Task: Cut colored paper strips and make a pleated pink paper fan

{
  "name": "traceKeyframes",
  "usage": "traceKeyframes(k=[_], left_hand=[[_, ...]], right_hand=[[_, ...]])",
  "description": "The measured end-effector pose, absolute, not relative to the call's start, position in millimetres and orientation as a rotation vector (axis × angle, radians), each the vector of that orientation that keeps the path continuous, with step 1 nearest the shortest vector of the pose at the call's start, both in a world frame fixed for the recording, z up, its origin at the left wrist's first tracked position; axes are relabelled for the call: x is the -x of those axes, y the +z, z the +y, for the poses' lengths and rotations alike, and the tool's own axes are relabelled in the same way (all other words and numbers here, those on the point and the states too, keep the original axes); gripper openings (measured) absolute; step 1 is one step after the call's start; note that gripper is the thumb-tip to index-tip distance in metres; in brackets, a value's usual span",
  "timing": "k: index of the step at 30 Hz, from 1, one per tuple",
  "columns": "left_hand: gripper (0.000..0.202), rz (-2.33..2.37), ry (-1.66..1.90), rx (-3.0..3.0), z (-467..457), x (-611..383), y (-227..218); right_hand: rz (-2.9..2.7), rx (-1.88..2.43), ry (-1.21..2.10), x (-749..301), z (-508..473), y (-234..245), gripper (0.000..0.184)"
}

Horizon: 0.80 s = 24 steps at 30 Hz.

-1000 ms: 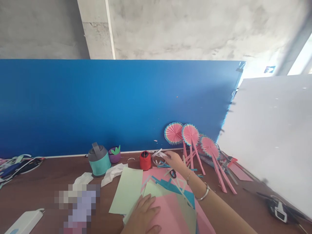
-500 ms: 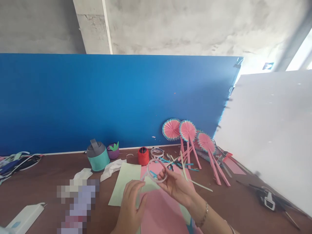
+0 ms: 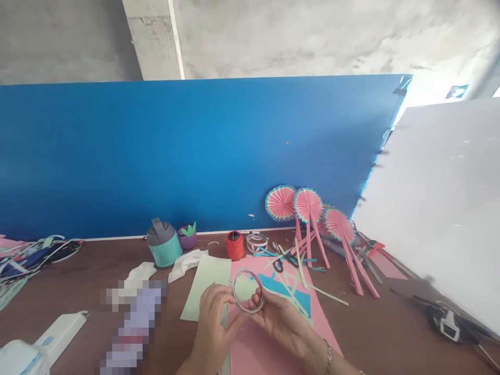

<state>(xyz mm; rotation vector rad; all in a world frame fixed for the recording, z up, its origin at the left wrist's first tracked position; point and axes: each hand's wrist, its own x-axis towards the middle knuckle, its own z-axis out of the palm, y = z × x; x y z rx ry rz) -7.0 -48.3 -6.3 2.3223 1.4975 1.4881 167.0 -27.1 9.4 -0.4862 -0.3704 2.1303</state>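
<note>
We grip the tape roll (image 3: 247, 272) in our right hand (image 3: 279, 316), fingers round its lower right rim; our left hand (image 3: 214, 317) curves at its left edge, grip unclear.

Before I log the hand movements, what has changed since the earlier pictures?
The right hand took a tape roll from beside the red container and drew it nearer, over the papers; the left hand lifted off them toward the roll. The pink fans stayed put.
</note>
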Motion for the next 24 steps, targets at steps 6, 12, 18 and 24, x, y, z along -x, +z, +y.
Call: traceKeyframes(k=[6,12,18,24], left_hand=[[0.012,1.487,1.539,-2.385,-49,10,-2],[0.017,1.444,1.524,-2.464,-48,12,-1],[0.017,1.361,1.516,-2.215,-48,13,-7],[0.038,1.366,1.319,-1.549,-48,8,8]], right_hand=[[-0.354,0.483,2.166,-168,-30,13,0.008],[-0.316,0.458,2.176,-168,-27,5,0.009],[-0.365,0.462,2.108,-171,-28,9,0.013],[-0.619,0.46,1.984,-175,-32,21,0.017]])
